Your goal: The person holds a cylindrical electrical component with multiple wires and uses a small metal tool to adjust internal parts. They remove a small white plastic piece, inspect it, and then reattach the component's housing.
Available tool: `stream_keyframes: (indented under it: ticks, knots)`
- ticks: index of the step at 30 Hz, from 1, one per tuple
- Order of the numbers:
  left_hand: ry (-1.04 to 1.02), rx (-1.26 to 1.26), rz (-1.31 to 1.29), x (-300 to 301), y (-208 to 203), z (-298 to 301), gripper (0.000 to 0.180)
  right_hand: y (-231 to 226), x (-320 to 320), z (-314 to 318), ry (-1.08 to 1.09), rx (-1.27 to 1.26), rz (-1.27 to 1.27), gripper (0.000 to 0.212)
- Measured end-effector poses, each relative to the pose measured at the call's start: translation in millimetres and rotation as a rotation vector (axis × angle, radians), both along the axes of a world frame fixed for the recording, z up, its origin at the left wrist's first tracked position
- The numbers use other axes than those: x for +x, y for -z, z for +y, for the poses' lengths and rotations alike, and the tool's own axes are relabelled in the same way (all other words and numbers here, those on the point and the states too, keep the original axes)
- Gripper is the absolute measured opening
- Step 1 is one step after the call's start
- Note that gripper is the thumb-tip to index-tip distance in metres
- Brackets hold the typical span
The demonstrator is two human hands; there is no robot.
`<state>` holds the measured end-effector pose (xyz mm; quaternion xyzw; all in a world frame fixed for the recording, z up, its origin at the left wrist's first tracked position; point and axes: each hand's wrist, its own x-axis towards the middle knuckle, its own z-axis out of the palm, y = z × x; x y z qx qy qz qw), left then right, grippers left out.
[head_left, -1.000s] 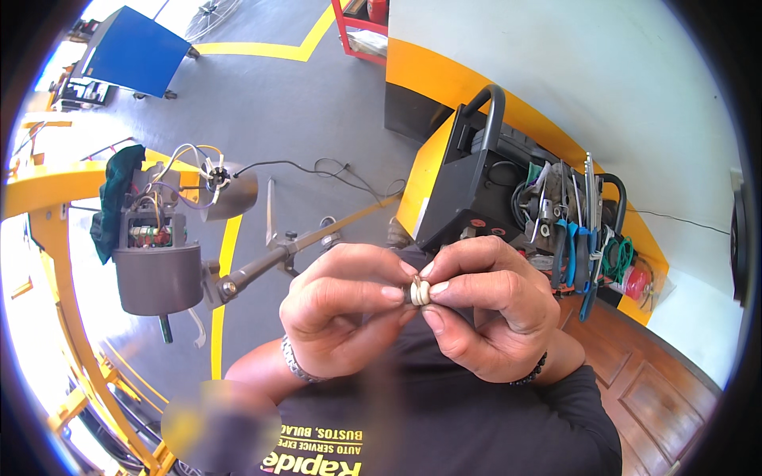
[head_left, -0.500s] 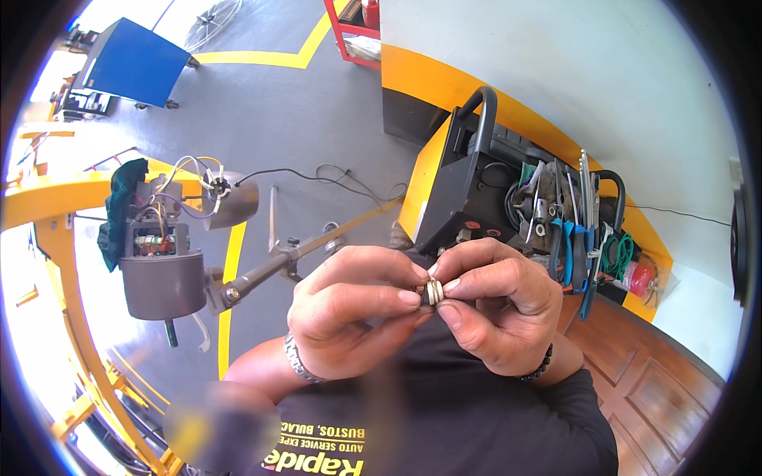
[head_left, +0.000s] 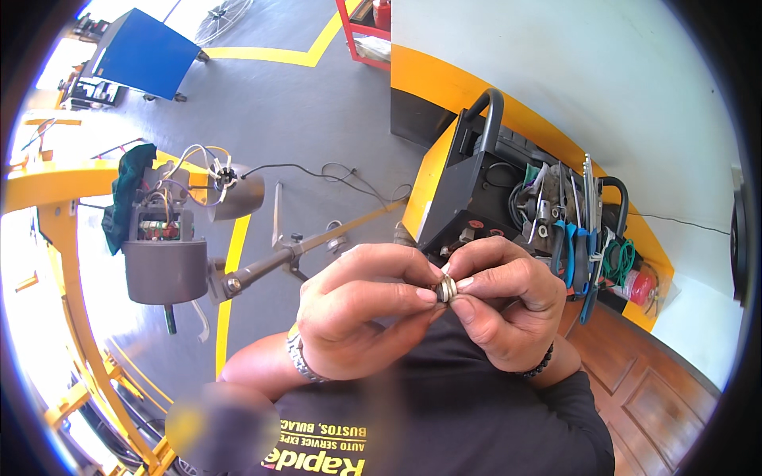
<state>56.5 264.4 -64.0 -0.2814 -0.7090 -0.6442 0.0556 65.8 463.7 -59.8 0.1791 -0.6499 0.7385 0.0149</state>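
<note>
A grey workshop floor point(head_left: 317, 103) carries painted yellow lines point(head_left: 270, 55). A white wall point(head_left: 571, 71) with a yellow band along its base point(head_left: 452, 87) runs along the right. Against it stands a yellow-and-black tool cart point(head_left: 452, 190) hung with pliers and screwdrivers point(head_left: 575, 238). A blue panel on wheels point(head_left: 147, 51) stands at the far left, a red shelf rack point(head_left: 361, 24) at the top. A yellow steel frame point(head_left: 55, 238) borders the left in bright daylight. Brown wooden panelling point(head_left: 643, 389) shows at lower right.

Yellow print on black shirt point(head_left: 325, 448), bottom centre.
</note>
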Motion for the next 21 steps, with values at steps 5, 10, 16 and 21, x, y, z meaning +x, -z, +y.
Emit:
stream_keyframes:
  ticks: [5, 10, 16, 21]
  knots:
    - [-0.002, 0.077, -0.060, 7, 2, 3, 0.040, 2, 5, 1, -0.009, -0.191, -0.168, 0.015]
    - [0.006, 0.130, -0.112, 11, 3, 2, 0.039, 8, 4, 4, -0.149, -0.621, -0.482, 0.008]
    - [0.018, 0.089, -0.057, 7, -1, 3, 0.038, 9, 3, 9, -0.186, -0.695, -0.517, 0.004]
    - [-0.004, 0.058, -0.054, 10, -4, 8, 0.039, 9, 2, 12, -0.207, -0.723, -0.519, 0.003]
